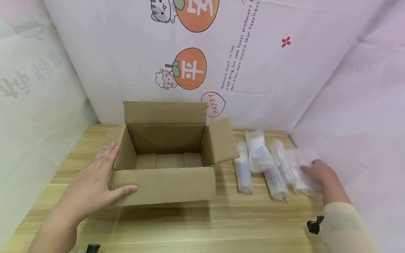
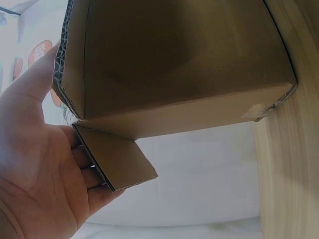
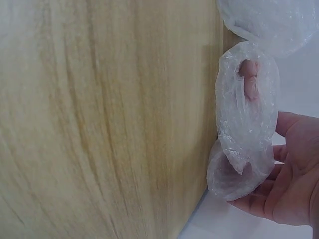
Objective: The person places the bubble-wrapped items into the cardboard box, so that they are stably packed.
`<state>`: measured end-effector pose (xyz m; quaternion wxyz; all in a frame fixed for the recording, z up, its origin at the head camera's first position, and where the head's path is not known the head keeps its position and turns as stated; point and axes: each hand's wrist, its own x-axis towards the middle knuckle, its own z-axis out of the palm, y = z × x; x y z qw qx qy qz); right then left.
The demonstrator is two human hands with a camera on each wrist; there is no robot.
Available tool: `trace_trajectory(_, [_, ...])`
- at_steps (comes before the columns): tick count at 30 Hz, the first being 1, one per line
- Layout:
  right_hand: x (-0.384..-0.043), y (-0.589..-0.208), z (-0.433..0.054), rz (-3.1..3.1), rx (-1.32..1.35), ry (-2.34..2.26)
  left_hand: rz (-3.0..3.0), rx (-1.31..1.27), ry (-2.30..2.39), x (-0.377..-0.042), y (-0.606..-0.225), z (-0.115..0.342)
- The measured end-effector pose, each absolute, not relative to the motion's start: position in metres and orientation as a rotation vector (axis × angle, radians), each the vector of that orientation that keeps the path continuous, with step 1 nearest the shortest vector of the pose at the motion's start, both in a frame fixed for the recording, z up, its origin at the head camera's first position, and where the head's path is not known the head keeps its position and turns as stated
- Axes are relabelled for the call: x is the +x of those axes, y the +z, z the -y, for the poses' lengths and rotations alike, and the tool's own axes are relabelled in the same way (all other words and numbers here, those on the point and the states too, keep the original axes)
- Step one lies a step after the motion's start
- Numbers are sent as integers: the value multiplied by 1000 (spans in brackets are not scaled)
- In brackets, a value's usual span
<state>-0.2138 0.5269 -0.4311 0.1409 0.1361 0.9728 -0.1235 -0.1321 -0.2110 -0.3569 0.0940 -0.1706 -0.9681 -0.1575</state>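
Observation:
An open cardboard box (image 1: 164, 186) stands on the table with its flaps folded outward. My left hand (image 1: 91, 186) rests at its front left corner, fingers extended over the left flap and thumb on the front flap. In the left wrist view, the small side flap (image 2: 117, 157) covers part of the fingers of that hand (image 2: 45, 169). At the right, my right hand (image 1: 322, 172) touches the outermost of several bubble-wrapped packages (image 1: 302, 172). In the right wrist view, the loosely spread fingers of the hand (image 3: 294, 174) lie beside and partly behind a bubble-wrapped package (image 3: 246, 109).
More bubble-wrapped rolls (image 1: 243, 172) lie between the box and my right hand. White printed sheets (image 1: 253, 70) stand behind the wooden table (image 1: 190, 225) and along both sides. A small black object (image 1: 314, 225) is by the right sleeve, another (image 1: 93, 248) at the bottom left.

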Motion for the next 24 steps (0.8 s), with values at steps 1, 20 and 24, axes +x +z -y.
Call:
trace_trajectory(1, [-213,-432,-528,-2816,383,-349,2875,-505,-469,-132,-357,211])
trace_trajectory(20, [-208,-403,-521,-2984,408,-242,2889,-494,-483,-131,-358,211])
trace_trajectory(24, [-209,-387,-509,-3018,429,-257,2888,-491,-481,-132,-358,212])
